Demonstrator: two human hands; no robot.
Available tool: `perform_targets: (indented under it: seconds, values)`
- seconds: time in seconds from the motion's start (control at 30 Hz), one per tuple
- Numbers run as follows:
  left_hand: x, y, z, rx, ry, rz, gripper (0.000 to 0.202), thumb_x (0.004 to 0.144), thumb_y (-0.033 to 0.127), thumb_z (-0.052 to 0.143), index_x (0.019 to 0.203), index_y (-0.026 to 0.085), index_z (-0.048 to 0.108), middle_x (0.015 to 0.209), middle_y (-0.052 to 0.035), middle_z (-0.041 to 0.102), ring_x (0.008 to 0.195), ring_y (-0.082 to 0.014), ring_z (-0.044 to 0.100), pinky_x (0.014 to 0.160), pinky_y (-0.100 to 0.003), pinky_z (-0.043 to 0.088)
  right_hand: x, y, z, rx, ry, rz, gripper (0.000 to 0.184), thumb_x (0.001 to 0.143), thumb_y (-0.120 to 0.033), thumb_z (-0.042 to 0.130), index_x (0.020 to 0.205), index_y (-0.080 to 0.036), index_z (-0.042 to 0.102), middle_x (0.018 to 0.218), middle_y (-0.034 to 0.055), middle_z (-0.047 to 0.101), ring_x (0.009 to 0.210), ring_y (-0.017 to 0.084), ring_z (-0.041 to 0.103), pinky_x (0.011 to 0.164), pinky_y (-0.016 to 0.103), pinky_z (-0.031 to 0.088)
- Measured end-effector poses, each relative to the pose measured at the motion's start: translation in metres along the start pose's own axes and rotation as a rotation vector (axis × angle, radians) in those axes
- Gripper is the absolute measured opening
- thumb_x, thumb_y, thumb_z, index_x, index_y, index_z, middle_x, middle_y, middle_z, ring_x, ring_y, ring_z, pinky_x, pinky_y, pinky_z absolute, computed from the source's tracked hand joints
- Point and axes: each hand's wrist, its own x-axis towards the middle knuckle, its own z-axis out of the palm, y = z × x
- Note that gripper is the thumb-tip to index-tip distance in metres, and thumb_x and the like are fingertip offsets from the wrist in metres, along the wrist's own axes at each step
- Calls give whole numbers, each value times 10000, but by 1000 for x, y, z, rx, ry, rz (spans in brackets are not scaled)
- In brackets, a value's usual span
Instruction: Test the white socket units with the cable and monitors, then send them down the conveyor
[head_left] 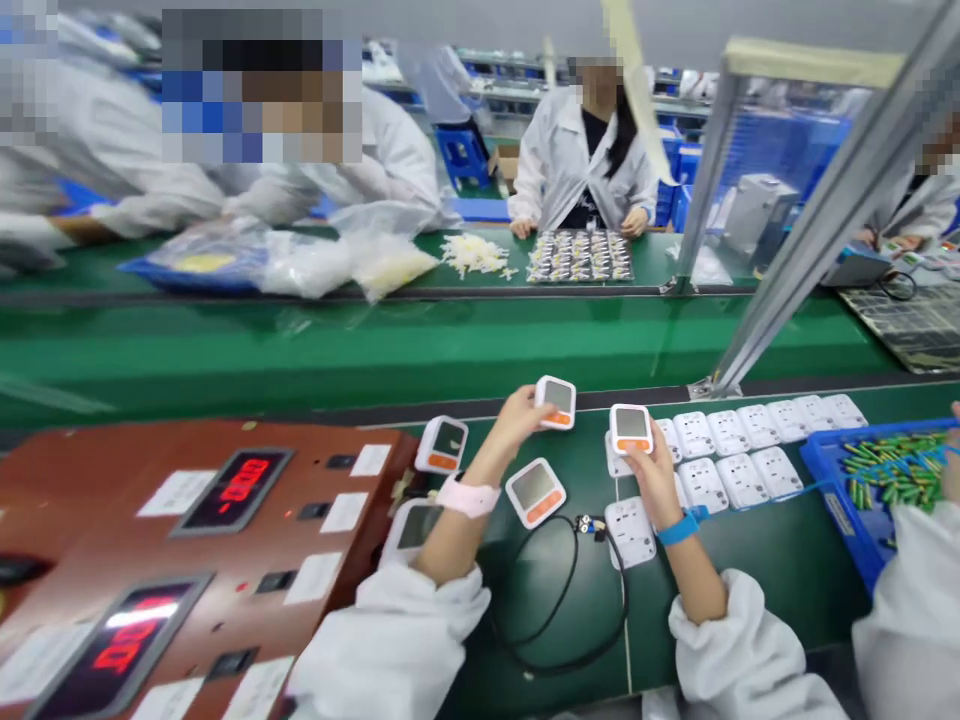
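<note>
My left hand (516, 420) is closed on a small white device with a grey screen and an orange button (556, 401), held just above the green bench. My right hand (654, 478) grips a second such device (631, 428) over a row of white units lying face down (739, 450). Three more screen-up devices lie near my left wrist: one (442, 445) by the brown box, one (535, 491) below my hand, one (413, 525) partly hidden by my forearm. A black cable loop (570, 590) lies between my arms.
A brown test box with red digit displays (187, 560) fills the near left. A blue bin of green batteries (885, 480) stands at right, with another person's sleeve (915, 620) beside it. Beyond a green conveyor (420, 350), people in white coats work at trays and bags. A slanted metal post (817, 230) rises at right.
</note>
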Motion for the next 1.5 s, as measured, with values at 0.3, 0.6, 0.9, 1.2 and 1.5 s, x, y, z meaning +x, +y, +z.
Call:
perform_targets:
  seconds: [0.3, 0.6, 0.9, 1.2, 1.5]
  values:
    - [67, 37, 18, 238, 84, 269, 330, 603, -11, 559, 912, 83, 629, 1293, -201, 541, 1381, -355, 315, 1174, -489, 146, 10, -11, 17, 516, 33, 191, 604, 916, -169, 363, 1501, -217, 220, 1384, 122, 507, 1154, 195, 607, 836, 269, 564]
    - [-61, -3, 66, -160, -347, 175, 524, 796, 510, 625, 1177, 151, 631, 1212, -140, 625, 1056, -248, 628, 932, -352, 501, 9, -32, 5, 210, 31, 0, 484, 943, -259, 371, 1420, -187, 416, 1256, 110, 606, 1137, 192, 609, 890, 340, 547]
    - [-64, -32, 50, -183, -343, 55, 483, 788, 432, 631, 1147, 109, 610, 1140, -160, 652, 995, -260, 656, 889, -389, 537, -2, -26, 14, 137, 7, -22, 607, 908, -407, 477, 1463, -218, 321, 1449, 99, 406, 1367, 248, 366, 1143, 477, 324]
    - [64, 16, 32, 269, 99, 377, 437, 661, 34, 609, 1091, 114, 631, 1329, -186, 525, 1337, -315, 410, 1165, -451, 246, 2, 0, 25, 107, 43, -53, 396, 904, -323, 461, 1291, -251, 512, 1350, 106, 441, 1261, 259, 459, 915, 410, 530]
    - [-41, -48, 23, 553, -30, 414, 518, 682, 172, 693, 1190, 132, 602, 1325, -171, 492, 1306, -338, 413, 1126, -510, 283, -1, 2, 20, 45, 5, -161, 357, 873, -283, 489, 1212, -298, 600, 1271, 97, 526, 1186, 260, 531, 870, 413, 559]
